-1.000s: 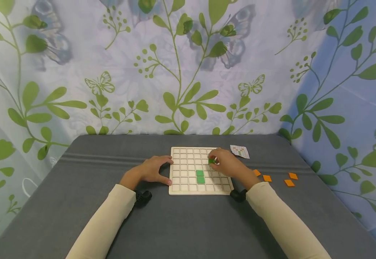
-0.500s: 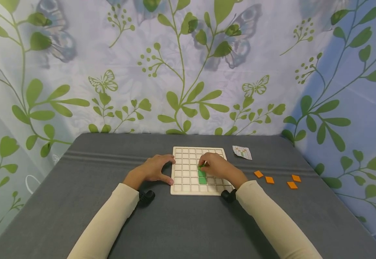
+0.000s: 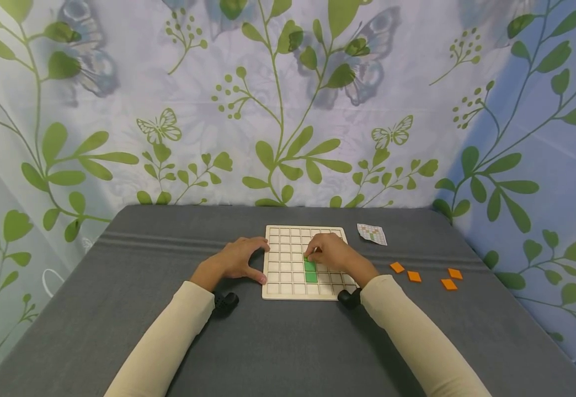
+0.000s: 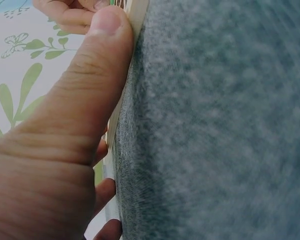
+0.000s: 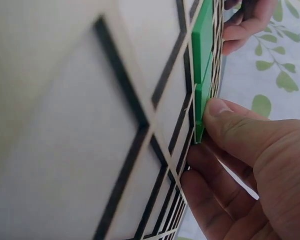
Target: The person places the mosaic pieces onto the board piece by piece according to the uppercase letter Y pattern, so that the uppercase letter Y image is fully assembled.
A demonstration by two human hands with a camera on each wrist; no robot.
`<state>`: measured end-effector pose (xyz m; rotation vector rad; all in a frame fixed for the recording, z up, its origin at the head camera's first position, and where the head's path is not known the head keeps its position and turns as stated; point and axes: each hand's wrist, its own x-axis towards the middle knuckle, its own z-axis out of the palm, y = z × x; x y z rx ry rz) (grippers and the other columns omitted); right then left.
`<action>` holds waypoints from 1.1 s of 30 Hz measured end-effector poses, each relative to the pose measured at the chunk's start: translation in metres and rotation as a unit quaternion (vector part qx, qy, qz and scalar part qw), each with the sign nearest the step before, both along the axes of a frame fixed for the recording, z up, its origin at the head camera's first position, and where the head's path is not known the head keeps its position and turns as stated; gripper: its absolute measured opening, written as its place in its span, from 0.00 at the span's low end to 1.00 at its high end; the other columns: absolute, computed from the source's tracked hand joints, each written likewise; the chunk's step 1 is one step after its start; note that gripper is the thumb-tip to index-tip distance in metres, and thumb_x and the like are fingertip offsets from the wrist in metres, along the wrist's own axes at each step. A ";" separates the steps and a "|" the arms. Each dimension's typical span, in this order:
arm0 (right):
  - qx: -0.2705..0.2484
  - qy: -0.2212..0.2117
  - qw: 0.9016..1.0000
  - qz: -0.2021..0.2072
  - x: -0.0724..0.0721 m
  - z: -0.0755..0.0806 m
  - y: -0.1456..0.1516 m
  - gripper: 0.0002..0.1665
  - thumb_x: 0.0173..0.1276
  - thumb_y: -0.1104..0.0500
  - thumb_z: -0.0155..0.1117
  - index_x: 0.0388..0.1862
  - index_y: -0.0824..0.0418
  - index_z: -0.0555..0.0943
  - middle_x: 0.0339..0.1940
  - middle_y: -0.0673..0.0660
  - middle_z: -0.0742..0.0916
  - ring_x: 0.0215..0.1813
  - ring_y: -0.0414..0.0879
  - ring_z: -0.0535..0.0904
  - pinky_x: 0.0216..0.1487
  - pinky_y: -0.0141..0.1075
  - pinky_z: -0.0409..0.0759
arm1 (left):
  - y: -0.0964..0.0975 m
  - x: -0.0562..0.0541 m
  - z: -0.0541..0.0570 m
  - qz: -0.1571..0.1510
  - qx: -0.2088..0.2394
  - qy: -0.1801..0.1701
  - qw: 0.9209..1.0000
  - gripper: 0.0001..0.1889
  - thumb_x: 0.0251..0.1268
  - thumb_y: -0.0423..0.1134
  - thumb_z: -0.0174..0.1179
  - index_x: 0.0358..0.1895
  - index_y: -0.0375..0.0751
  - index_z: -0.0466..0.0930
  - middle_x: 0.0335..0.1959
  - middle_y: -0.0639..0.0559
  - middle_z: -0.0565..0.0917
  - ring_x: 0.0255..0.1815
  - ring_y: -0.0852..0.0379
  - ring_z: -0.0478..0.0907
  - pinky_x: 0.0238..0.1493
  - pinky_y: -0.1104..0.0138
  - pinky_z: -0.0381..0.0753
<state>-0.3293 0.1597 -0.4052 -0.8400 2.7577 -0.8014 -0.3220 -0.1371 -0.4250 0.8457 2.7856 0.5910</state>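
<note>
A pale wooden grid board (image 3: pixel 282 286) lies on the grey table, with two green square tiles (image 3: pixel 310 272) set in one column of its cells. My right hand (image 3: pixel 335 252) pinches a third green tile (image 5: pixel 199 134) between thumb and fingers, at the cell just beyond those two. In the right wrist view this tile sits low against the grid, partly hidden by the thumb. My left hand (image 3: pixel 238 259) spreads along the board's left side, thumb and fingertips touching the edge. The left thumb (image 4: pixel 97 65) rests against that edge in the left wrist view.
Several orange tiles (image 3: pixel 414 277) lie loose on the table to the right of the board. A small paper card (image 3: pixel 372 234) with a printed grid lies beyond the board's far right corner. Patterned cloth (image 3: pixel 208 138) hangs behind the table.
My right hand has moved left and slightly nearer with the green tile, from the board's right part to the green column. In the last half second it barely moves. My left hand stays at the edge.
</note>
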 end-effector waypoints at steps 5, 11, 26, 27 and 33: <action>0.007 0.006 1.000 0.004 -0.001 0.002 -0.001 0.05 0.70 0.64 0.69 0.41 0.56 0.88 0.43 0.49 0.85 0.41 0.41 0.81 0.42 0.38 0.81 | 0.001 0.001 0.002 0.000 -0.001 0.002 1.000 0.43 0.51 0.61 0.76 0.69 0.48 0.71 0.75 0.50 0.66 0.73 0.40 0.62 0.66 0.36 0.60; 0.027 0.004 1.000 0.003 -0.002 0.005 -0.003 0.04 0.70 0.63 0.70 0.39 0.54 0.88 0.44 0.48 0.84 0.40 0.40 0.80 0.41 0.36 0.80 | 0.002 0.001 0.003 -0.003 -0.002 -0.001 1.000 0.43 0.51 0.61 0.76 0.69 0.47 0.71 0.76 0.49 0.65 0.74 0.39 0.61 0.66 0.35 0.60; 0.057 0.022 0.997 0.038 -0.003 0.003 -0.007 0.06 0.71 0.66 0.67 0.38 0.55 0.86 0.43 0.47 0.83 0.42 0.40 0.79 0.43 0.37 0.80 | 0.000 0.002 0.005 -0.006 -0.007 0.003 1.000 0.44 0.50 0.62 0.75 0.69 0.48 0.71 0.77 0.47 0.64 0.74 0.38 0.61 0.64 0.33 0.60; 0.057 0.021 0.997 0.039 -0.003 0.003 -0.007 0.06 0.71 0.66 0.67 0.38 0.55 0.86 0.44 0.47 0.83 0.42 0.40 0.79 0.43 0.37 0.80 | 0.000 0.003 0.005 -0.006 -0.006 0.003 1.000 0.43 0.50 0.62 0.75 0.69 0.47 0.71 0.77 0.48 0.64 0.74 0.38 0.61 0.64 0.33 0.60; 0.052 0.030 0.997 0.045 0.000 0.003 -0.007 0.05 0.71 0.66 0.67 0.38 0.56 0.86 0.43 0.50 0.83 0.43 0.43 0.79 0.44 0.38 0.80 | 0.000 0.004 0.005 -0.005 0.004 -0.002 1.000 0.44 0.50 0.61 0.76 0.69 0.47 0.71 0.77 0.47 0.63 0.75 0.38 0.59 0.65 0.32 0.57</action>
